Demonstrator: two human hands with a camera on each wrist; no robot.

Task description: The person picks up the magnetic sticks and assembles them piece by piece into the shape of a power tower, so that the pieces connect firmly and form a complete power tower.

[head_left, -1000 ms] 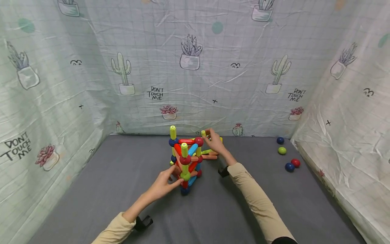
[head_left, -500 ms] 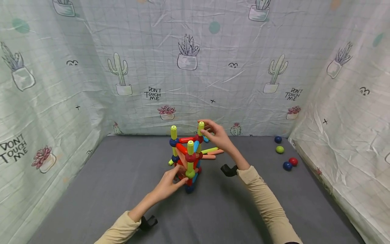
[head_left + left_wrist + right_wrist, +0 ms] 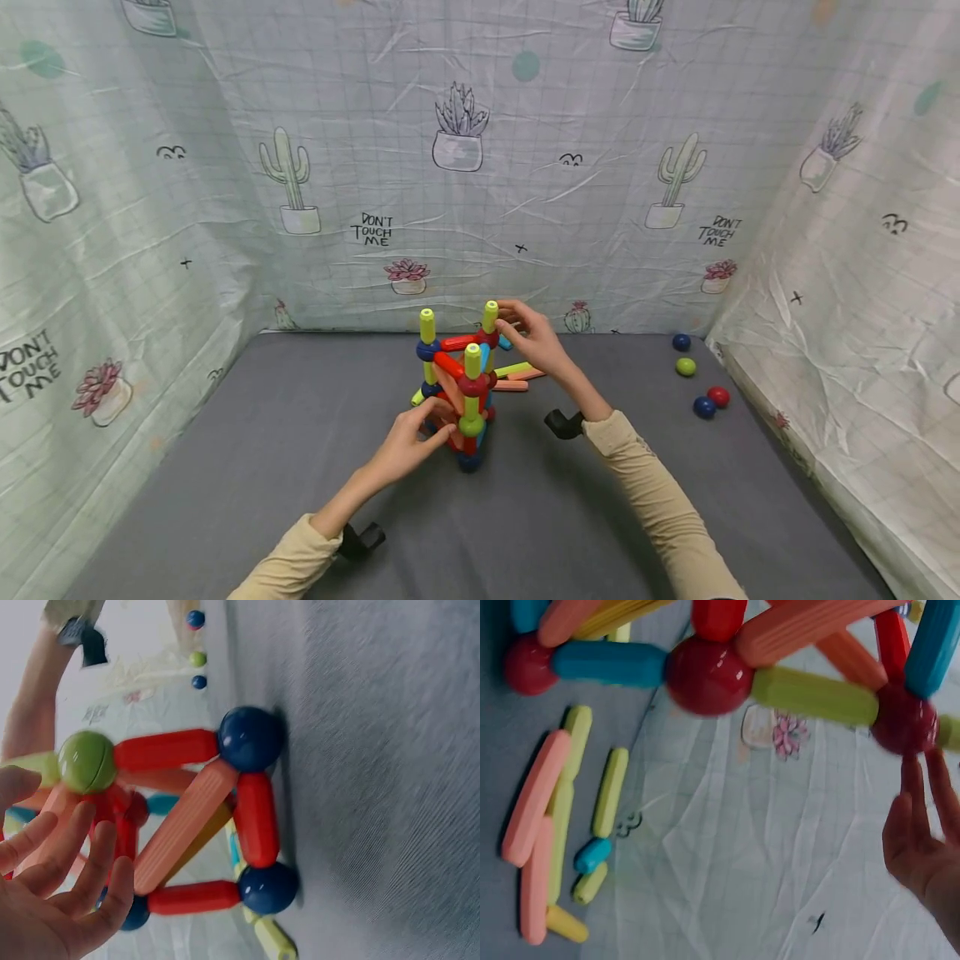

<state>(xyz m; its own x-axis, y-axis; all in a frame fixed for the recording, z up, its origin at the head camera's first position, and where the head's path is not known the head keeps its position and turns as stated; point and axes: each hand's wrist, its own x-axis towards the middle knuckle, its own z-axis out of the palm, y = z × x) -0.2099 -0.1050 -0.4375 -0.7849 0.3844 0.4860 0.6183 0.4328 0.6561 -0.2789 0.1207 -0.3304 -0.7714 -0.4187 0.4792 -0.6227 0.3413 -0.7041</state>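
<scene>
Standing upright on the grey cloth-covered counter [image 3: 262,467], approx. centre: a ball-and-rod tower [image 3: 473,386], prob. a magnetic set. On top, three lime rods [image 3: 427,323], one per corner, each on end over a ball, prob. so as to continue the corner columns.

L hand [image 3: 405,446] at the near-left side, grip spread, fingers loosely extended, pinching nothing visible; thumb beside the lime ball [image 3: 88,762], can't tell whether touching. Placed low, prob. to steady the tower w/o squeezing.

R hand [image 3: 532,337] up by the rear-right rod [image 3: 491,317], grip also spread, fingers nearly straight, tips at the red ball [image 3: 905,718] under that rod; likely there to guard the joint vs. slipping.

At the base, navy balls [image 3: 268,888] as feet; red rods [image 3: 256,820] for edges, salmon rod [image 3: 187,825] set diagonally btwn, presumably as a brace.

Behind the tower: loose salmon rods [image 3: 536,799], loose lime rods [image 3: 610,792] and a short blue rod [image 3: 593,856], prob. kept near for easy reach. Far right, well apart: four loose balls [image 3: 717,397], prob. to avoid rolling into the tower.
</scene>
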